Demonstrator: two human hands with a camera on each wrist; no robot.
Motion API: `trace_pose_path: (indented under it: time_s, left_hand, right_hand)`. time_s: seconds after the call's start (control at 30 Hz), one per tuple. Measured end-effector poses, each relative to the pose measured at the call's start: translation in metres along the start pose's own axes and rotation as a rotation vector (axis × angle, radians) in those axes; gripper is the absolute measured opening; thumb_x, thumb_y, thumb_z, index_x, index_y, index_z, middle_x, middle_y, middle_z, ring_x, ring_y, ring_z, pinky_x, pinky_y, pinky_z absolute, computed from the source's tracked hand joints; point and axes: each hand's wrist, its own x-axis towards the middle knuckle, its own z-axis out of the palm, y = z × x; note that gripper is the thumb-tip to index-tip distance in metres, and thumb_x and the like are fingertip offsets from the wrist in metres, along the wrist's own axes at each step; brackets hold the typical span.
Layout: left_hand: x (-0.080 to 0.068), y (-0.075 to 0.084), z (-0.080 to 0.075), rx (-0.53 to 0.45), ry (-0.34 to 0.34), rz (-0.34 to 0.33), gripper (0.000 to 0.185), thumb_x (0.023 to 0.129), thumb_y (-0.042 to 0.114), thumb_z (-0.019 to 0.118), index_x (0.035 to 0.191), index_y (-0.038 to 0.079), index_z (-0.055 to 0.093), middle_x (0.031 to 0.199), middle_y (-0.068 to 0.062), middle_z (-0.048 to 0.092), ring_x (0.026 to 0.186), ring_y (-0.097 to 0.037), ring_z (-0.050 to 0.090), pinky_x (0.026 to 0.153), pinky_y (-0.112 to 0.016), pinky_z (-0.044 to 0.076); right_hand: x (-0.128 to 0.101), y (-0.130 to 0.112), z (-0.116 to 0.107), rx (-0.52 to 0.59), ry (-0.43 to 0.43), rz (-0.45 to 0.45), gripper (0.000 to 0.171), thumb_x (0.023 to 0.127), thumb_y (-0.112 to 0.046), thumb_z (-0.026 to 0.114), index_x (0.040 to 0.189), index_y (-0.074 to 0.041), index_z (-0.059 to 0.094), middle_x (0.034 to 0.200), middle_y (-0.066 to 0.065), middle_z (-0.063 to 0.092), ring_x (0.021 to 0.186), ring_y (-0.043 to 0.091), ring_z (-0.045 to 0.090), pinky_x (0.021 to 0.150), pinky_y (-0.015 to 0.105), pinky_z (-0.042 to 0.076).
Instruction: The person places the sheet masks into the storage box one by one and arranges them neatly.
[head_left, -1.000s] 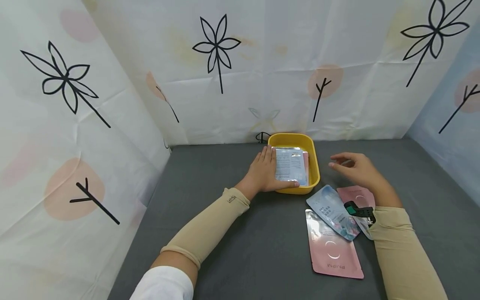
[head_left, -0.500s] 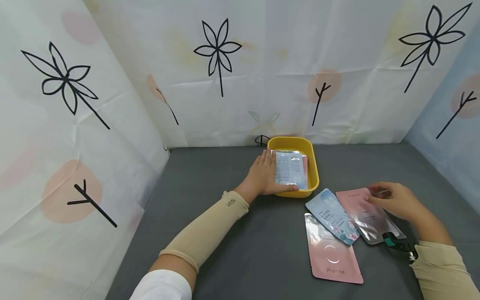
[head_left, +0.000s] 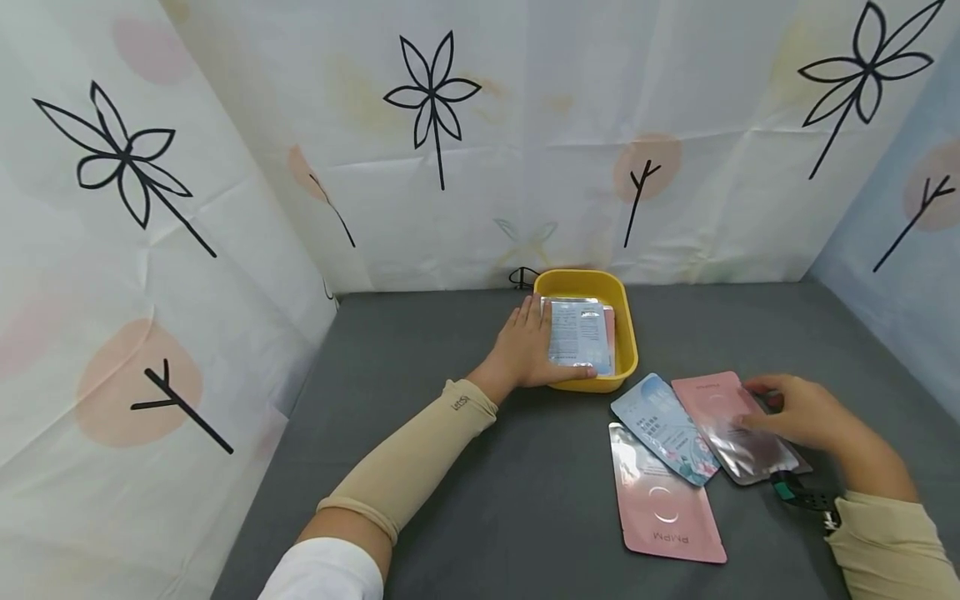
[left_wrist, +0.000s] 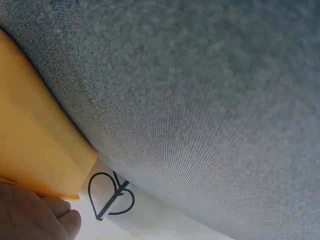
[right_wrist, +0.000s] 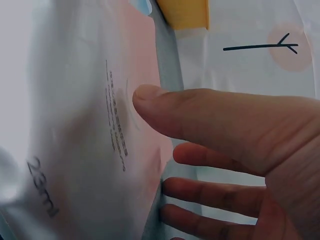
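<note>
My left hand (head_left: 525, 350) lies flat with straight fingers against the left wall of a yellow tray (head_left: 628, 333), its thumb along the near rim. The left wrist view shows the tray's corner (left_wrist: 35, 145). Silvery-blue packets (head_left: 577, 333) are stacked inside the tray. My right hand (head_left: 780, 408) pinches the right edge of a pink and silver packet (head_left: 716, 408). In the right wrist view the thumb is over that packet (right_wrist: 85, 125) and the fingers are at its edge. Left of it lie a light blue packet (head_left: 663, 425) and another pink packet (head_left: 663, 508).
The grey table (head_left: 450, 467) is closed in by white curtain walls printed with flowers (head_left: 435, 92). A black cable loop (head_left: 522, 275) lies behind the tray. A black and green strap (head_left: 802, 496) sits on my right wrist.
My right hand came down from beside the tray to the pink and silver packet and took hold of its right edge. The left hand stayed on the tray.
</note>
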Motion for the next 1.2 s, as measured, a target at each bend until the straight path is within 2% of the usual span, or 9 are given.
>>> trace_pose_path:
  time_s: [0.13,0.37,0.5,0.77,0.83,0.93,1.03,1.13,1.2]
  left_hand:
    - [0.001,0.000,0.000,0.009,0.017,0.003,0.139,0.080,0.100,0.043,0.170,0.000,0.009,0.178,-0.023,0.009,0.166,-0.035,0.014,0.134,-0.048,0.021]
    - [0.002,0.001,-0.003,0.011,0.010,-0.006,0.140,0.079,0.100,0.044,0.170,0.001,0.008,0.178,-0.023,0.007,0.167,-0.035,0.012,0.135,-0.048,0.019]
    - [0.002,0.002,-0.003,-0.006,0.002,-0.010,0.139,0.079,0.100,0.045,0.170,0.002,0.007,0.178,-0.022,0.006,0.167,-0.034,0.010,0.135,-0.048,0.018]
    - [0.001,0.002,-0.001,-0.017,-0.010,-0.008,0.138,0.080,0.099,0.046,0.170,0.002,0.005,0.179,-0.022,0.004,0.167,-0.035,0.009,0.135,-0.048,0.017]
    - [0.001,0.001,-0.001,-0.017,-0.010,-0.010,0.138,0.080,0.099,0.046,0.170,0.003,0.005,0.179,-0.022,0.004,0.167,-0.034,0.009,0.135,-0.047,0.017]
    - [0.000,0.001,0.000,-0.019,-0.012,-0.014,0.138,0.080,0.099,0.046,0.170,0.003,0.005,0.179,-0.021,0.003,0.167,-0.034,0.008,0.135,-0.047,0.017]
    - [0.000,0.002,0.000,-0.018,-0.013,-0.013,0.138,0.080,0.099,0.045,0.170,0.003,0.005,0.179,-0.022,0.004,0.167,-0.034,0.008,0.135,-0.047,0.017]
    - [0.000,0.002,0.001,-0.019,-0.010,-0.010,0.137,0.080,0.099,0.044,0.170,0.003,0.006,0.179,-0.022,0.005,0.167,-0.035,0.009,0.135,-0.048,0.018]
    - [0.000,0.002,0.001,-0.019,-0.010,-0.011,0.137,0.080,0.099,0.045,0.170,0.002,0.007,0.179,-0.022,0.005,0.167,-0.035,0.009,0.135,-0.048,0.018]
  right_hand:
    - [0.002,-0.001,0.004,0.010,0.017,-0.026,0.070,0.082,-0.034,0.091,0.127,0.013,0.066,0.120,0.037,0.067,0.104,0.053,0.065,0.085,0.068,0.057]
    - [0.005,-0.003,0.006,0.018,0.027,0.007,0.069,0.079,-0.034,0.094,0.124,0.011,0.068,0.121,0.037,0.065,0.106,0.054,0.062,0.085,0.070,0.054]
    - [0.005,-0.003,0.005,0.018,0.028,0.019,0.068,0.080,-0.033,0.093,0.125,0.010,0.067,0.123,0.040,0.063,0.106,0.056,0.062,0.082,0.068,0.056]
    - [0.006,0.003,0.005,0.049,0.029,0.028,0.052,0.085,-0.029,0.089,0.119,0.006,0.070,0.118,0.039,0.064,0.102,0.052,0.062,0.080,0.065,0.056]
    - [0.006,0.006,0.006,0.067,0.044,0.010,0.051,0.085,-0.026,0.089,0.120,0.007,0.070,0.119,0.038,0.064,0.103,0.052,0.063,0.079,0.061,0.057]
    - [0.006,0.011,0.008,0.108,0.069,-0.010,0.051,0.087,-0.022,0.089,0.123,0.009,0.069,0.120,0.036,0.066,0.105,0.050,0.065,0.076,0.043,0.059]
    - [0.005,0.015,0.009,0.146,0.074,-0.015,0.053,0.088,-0.020,0.088,0.126,0.011,0.067,0.121,0.035,0.067,0.106,0.051,0.065,0.072,0.030,0.054]
    - [0.004,0.017,0.009,0.161,0.068,-0.003,0.055,0.089,-0.023,0.087,0.128,0.010,0.067,0.123,0.035,0.066,0.106,0.049,0.066,0.072,0.028,0.052]
    - [0.003,0.017,0.010,0.173,0.064,0.009,0.056,0.089,-0.024,0.088,0.129,0.009,0.067,0.124,0.034,0.066,0.103,0.040,0.067,0.072,0.027,0.053]
